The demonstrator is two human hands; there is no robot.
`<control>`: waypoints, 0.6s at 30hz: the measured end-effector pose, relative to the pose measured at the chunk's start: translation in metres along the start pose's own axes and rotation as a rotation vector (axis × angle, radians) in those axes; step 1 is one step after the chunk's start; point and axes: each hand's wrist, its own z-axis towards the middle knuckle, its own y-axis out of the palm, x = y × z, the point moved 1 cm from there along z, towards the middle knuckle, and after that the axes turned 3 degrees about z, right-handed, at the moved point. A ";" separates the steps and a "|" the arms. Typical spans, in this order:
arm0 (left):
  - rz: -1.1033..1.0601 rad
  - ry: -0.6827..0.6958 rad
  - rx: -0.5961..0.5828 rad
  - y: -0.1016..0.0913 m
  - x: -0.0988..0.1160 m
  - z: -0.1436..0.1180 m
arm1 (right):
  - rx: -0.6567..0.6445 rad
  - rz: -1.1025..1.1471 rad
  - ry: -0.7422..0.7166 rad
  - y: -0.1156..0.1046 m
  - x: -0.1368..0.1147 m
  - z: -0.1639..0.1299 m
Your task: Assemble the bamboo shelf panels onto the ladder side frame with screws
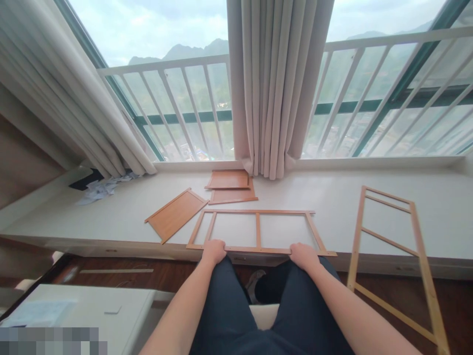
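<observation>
A wooden frame (258,230) with two inner crossbars lies on the white window ledge, its near rail at the ledge's front edge. My left hand (214,250) is closed around that rail near its left end. Toward the right end, my right hand (303,256) grips the same rail. The fingertips of both hands are partly hidden. Behind the frame, two wooden panels (228,179) overlap beside the curtain. Another wooden panel (178,215) lies at an angle to the left of the frame.
A second wooden frame (417,224) leans on the ledge (340,217) at the right, its legs reaching the floor. Crumpled paper (98,191) lies at the ledge's left end. A white table (129,315) stands at lower left. A curtain (271,88) hangs in the middle.
</observation>
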 end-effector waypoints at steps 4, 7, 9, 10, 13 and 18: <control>0.020 0.062 0.082 0.000 0.000 0.003 | 0.001 0.020 -0.031 0.002 0.003 0.010; 0.012 0.141 0.138 -0.001 0.000 0.005 | 0.014 0.044 -0.084 0.001 0.005 0.015; -0.006 0.201 0.186 -0.002 0.000 0.009 | 0.062 0.069 -0.148 0.000 0.006 0.018; -0.013 0.228 0.208 -0.001 0.000 0.012 | 0.101 0.077 -0.187 0.000 0.006 0.020; -0.006 0.277 0.260 0.001 -0.001 0.023 | 0.228 0.065 -0.278 0.002 0.006 0.026; -0.048 0.323 0.350 0.009 -0.008 0.041 | 0.315 0.027 -0.296 0.011 0.008 0.037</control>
